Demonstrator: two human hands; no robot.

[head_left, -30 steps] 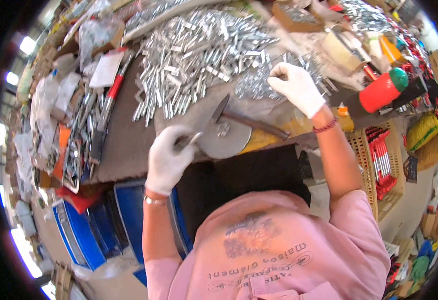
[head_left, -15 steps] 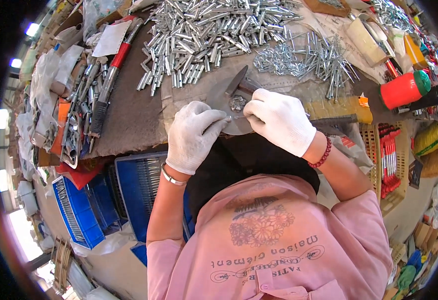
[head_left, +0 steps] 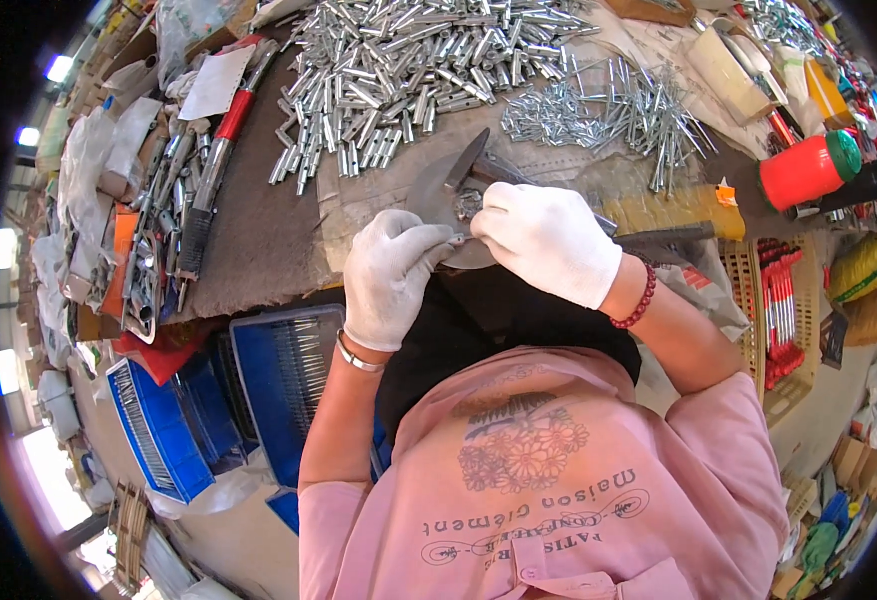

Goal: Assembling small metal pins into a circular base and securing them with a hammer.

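My left hand (head_left: 388, 280), in a white knit glove, pinches a small shiny metal piece (head_left: 457, 240) between thumb and fingertips; most of it is covered. Close beside it is my right hand (head_left: 550, 245), also gloved, its thumb and fingers drawn together at the same piece. Whether the right fingers hold a tiny part of their own is hidden. Just beyond the hands lies a hammer (head_left: 466, 160), its dark head on a round grey metal plate (head_left: 428, 190). Part of the hammer's handle passes behind my right hand.
A big heap of silver metal tubes (head_left: 388, 80) covers the far bench, with small screws (head_left: 548, 115) and long thin pins (head_left: 658, 130) to its right. Tools crowd the left edge. Blue bins (head_left: 283, 370) stand below; a red-and-green spool (head_left: 808, 172) sits at right.
My right hand has moved left and slightly up, closing the gap to my left hand. The left hand has shifted a little right and keeps its pinch.
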